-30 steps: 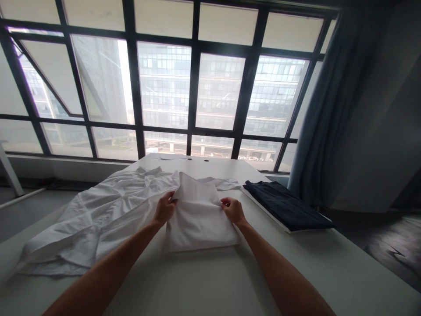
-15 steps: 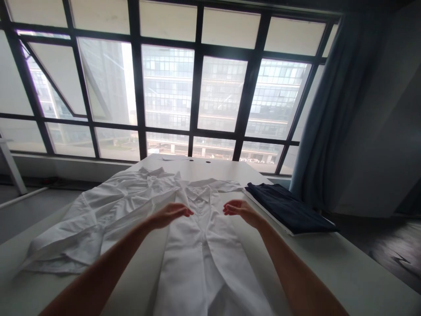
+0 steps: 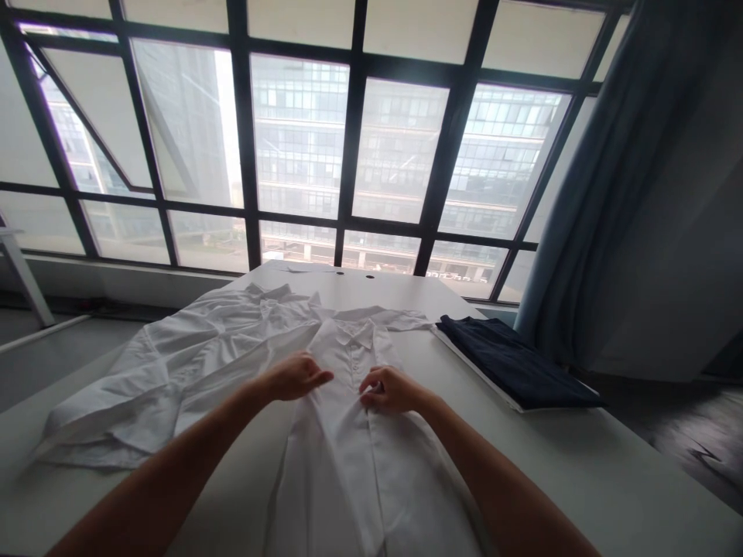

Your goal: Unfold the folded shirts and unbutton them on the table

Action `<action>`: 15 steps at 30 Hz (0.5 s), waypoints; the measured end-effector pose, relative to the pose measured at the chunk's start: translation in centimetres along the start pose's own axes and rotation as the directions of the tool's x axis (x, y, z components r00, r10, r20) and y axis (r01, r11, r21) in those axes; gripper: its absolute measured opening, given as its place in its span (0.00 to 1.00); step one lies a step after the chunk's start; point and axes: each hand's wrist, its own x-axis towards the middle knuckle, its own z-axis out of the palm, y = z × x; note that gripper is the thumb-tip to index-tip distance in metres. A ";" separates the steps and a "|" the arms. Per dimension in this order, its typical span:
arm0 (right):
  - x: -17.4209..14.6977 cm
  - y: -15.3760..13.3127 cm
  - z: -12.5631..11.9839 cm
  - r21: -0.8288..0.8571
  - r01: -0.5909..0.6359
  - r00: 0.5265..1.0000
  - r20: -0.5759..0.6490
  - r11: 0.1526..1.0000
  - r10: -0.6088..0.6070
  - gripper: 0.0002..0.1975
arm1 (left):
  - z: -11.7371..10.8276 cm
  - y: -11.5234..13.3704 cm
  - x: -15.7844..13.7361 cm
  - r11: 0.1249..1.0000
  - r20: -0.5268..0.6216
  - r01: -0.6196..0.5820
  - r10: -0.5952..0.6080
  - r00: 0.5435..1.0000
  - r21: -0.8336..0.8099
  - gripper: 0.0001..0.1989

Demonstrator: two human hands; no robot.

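Observation:
A white button-up shirt (image 3: 348,456) lies front up on the table, its collar toward the window and its hem toward me. My left hand (image 3: 299,376) is closed on the shirt's left side, pulling small creases in the cloth. Over the button strip, just below the chest, my right hand (image 3: 386,389) pinches the shirt's front with thumb and fingers. Just what fold each set of fingers grips is partly hidden. Farther left, touching the shirt, lies a heap of crumpled white shirts (image 3: 186,363).
A folded navy garment (image 3: 511,360) rests on a white layer at the table's right edge. The white table (image 3: 580,472) reaches toward the windows. A blue curtain (image 3: 592,232) hangs at the right, and a white metal frame (image 3: 26,278) stands left.
Both hands have come down onto the shirt and closed on its cloth; my right hand moved left to the button strip. The shirt's front panels have shifted together.

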 end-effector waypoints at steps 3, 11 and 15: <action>-0.7 0.2 -1.6 0.025 -0.012 1.000 -0.005 1.000 0.012 0.07 | -2.1 -1.3 -1.5 0.952 0.021 0.284 -0.288 0.957 0.119 0.31; -1.5 -5.4 -0.5 -0.050 0.059 0.986 0.157 0.997 -0.050 0.26 | 1.4 3.5 -0.7 0.984 0.103 -0.177 0.177 0.979 -0.010 0.23; -1.3 -5.7 -1.2 0.004 0.105 0.992 0.068 0.994 -0.105 0.09 | 3.1 3.4 0.2 0.983 0.130 -0.136 0.152 0.980 -0.124 0.12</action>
